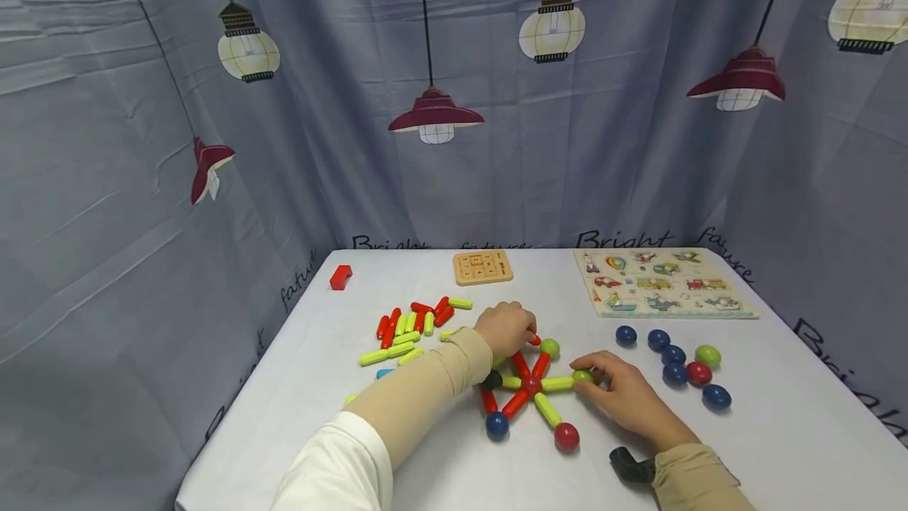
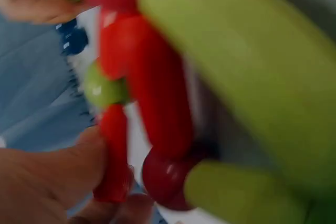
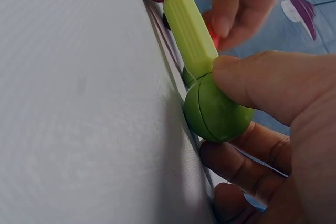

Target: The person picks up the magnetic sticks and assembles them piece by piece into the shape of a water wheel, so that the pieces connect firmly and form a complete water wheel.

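A person's two bare hands work at a flat, star-like frame of glossy balls and ribbed rods lying in the middle of a white table [image 1: 298, 393]. At its centre is a glossy red ball [image 1: 531, 386], with red and yellow-green rods spreading out from it. The left hand [image 1: 505, 328], at the far side of the frame, pinches a short red rod [image 2: 114, 150] between thumb and fingers, its end meeting a glossy green ball. The right hand [image 1: 627, 393] grips another green ball [image 1: 583, 378], fixed on the end of a yellow-green rod [image 1: 557, 384], thumb on one side, fingers on the other. Nearer the viewer, a dark blue ball [image 1: 497, 426] and a second red ball [image 1: 567, 437] tip two more rods. Loose red and yellow-green rods [image 1: 406, 338] lie to the left; loose blue, green and red balls [image 1: 675, 374] lie to the right
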`<action>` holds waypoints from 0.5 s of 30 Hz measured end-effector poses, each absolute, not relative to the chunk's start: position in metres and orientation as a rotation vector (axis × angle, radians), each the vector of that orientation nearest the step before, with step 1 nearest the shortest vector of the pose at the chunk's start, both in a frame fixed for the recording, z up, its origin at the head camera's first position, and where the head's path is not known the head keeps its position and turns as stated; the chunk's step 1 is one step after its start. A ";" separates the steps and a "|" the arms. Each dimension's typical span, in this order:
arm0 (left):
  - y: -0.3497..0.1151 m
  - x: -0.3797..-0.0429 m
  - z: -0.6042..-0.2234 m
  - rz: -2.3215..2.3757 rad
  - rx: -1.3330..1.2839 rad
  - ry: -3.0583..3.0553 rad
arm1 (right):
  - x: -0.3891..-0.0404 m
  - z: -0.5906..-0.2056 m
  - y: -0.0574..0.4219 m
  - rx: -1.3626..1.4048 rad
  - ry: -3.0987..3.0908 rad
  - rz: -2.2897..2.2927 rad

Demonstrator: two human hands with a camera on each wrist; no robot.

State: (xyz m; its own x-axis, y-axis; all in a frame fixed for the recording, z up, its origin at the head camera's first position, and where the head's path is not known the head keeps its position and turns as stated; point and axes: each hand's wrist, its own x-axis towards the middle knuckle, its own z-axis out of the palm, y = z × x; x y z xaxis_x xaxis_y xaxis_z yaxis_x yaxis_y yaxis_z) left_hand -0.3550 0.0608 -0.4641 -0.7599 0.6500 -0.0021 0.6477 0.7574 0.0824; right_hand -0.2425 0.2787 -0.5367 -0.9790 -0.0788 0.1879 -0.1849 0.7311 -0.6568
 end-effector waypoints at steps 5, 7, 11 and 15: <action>0.068 -0.355 -0.473 0.138 1.049 2.879 | -0.243 -0.538 0.278 0.218 -2.788 1.106; 0.065 -0.354 -0.474 0.166 1.013 2.863 | -0.243 -0.538 0.277 0.220 -2.795 1.102; 0.061 -0.353 -0.475 0.191 1.031 2.858 | -0.242 -0.538 0.278 0.214 -2.805 1.070; 0.061 -0.353 -0.479 0.119 1.091 2.865 | -0.242 -0.537 0.279 0.224 -2.793 1.063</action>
